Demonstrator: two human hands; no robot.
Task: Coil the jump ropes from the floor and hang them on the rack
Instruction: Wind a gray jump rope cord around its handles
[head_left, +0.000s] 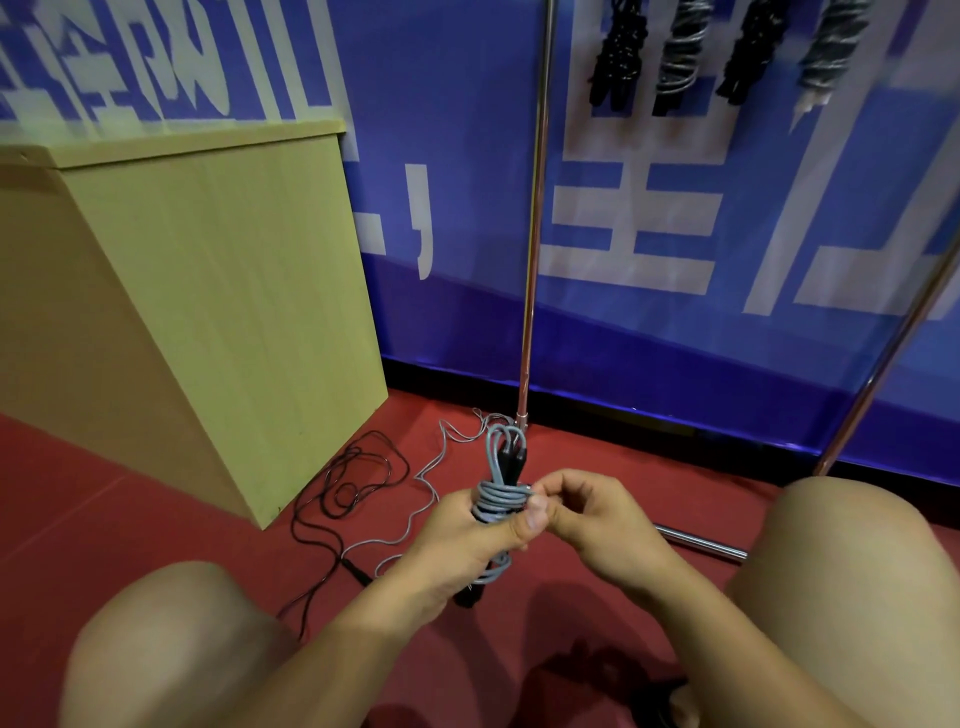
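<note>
— Gripped in the left hand (467, 535) at the lower middle of the frame is a grey jump rope (500, 499), bundled upright; the fingers curl round its body and the thumb presses over the wound turns; black handles (511, 460) poke out of the top beside a few grey loops.

— And the right hand (587, 514)?

— Just beside it, to the right; its thumb and forefinger pinch the grey cord at the edge of the wraps; the other fingers are curled loosely.

— Where are the other ropes?

— On the red floor (130, 499), left of the hands, a black jump rope (348, 483) lies in loose tangled loops, one strand trailing down toward the left knee (171, 649); a loose grey rope (431, 499) snakes across the floor between that tangle and the hands; whether it joins the held bundle I cannot tell.

— The rack?

— A metal rack pole (535, 223) stands upright in the middle of the frame, its foot on the floor just behind the bundle; a second pole (883, 364) slants at the right edge; four coiled ropes (680, 52), black and grey by turns, hang at the upper right against a blue banner (457, 156) with white characters.

— Anything else?

— A pale wooden cabinet (234, 286) fills the upper left; the right knee (857, 571) sits at the lower right.
</note>
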